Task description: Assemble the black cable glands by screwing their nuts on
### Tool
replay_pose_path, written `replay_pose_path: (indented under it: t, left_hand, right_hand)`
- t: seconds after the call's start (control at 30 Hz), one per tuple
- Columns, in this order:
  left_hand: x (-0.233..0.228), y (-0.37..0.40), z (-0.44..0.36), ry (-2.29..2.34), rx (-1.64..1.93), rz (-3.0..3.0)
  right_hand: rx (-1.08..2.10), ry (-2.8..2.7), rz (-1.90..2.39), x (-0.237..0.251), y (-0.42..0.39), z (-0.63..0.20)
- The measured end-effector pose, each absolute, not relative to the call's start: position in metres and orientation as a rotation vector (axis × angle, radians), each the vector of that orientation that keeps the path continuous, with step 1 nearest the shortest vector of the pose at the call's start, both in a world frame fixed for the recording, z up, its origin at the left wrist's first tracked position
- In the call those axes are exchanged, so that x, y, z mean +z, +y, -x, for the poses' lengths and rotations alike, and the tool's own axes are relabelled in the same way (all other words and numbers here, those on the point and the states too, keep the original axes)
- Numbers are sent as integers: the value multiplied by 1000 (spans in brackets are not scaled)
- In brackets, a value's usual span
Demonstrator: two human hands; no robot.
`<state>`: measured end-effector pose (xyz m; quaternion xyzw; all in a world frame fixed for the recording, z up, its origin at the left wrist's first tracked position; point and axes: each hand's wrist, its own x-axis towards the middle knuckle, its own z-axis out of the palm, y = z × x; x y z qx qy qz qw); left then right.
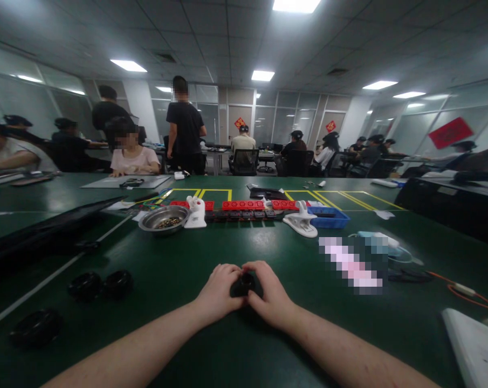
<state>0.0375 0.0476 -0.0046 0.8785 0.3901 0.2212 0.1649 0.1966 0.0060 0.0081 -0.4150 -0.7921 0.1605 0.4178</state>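
Both hands meet at the middle of the green table around a small black round piece with a hollow in it. My left hand curls round its left side, fingertips at the far edge. From the right, my right hand closes on it with thumb in front and fingers behind. Much of the piece is hidden in shadow between the palms, so its exact kind is unclear. To the left lie glossy black rings: two side by side, one ring touching or nearly touching another ring, and a nearer ring.
Behind the hands stand a metal bowl of small brass-coloured parts, white clips, red strips and a blue tray. A long black object lies left. Cables and a white device are right. People sit beyond.
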Motion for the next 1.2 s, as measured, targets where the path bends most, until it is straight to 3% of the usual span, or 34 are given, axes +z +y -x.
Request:
replay_pose_path:
  t: [1.2]
  left_hand:
    - [4, 43, -37, 1100, 579, -2493]
  right_hand:
    - [416, -1923, 1171, 4, 10, -196]
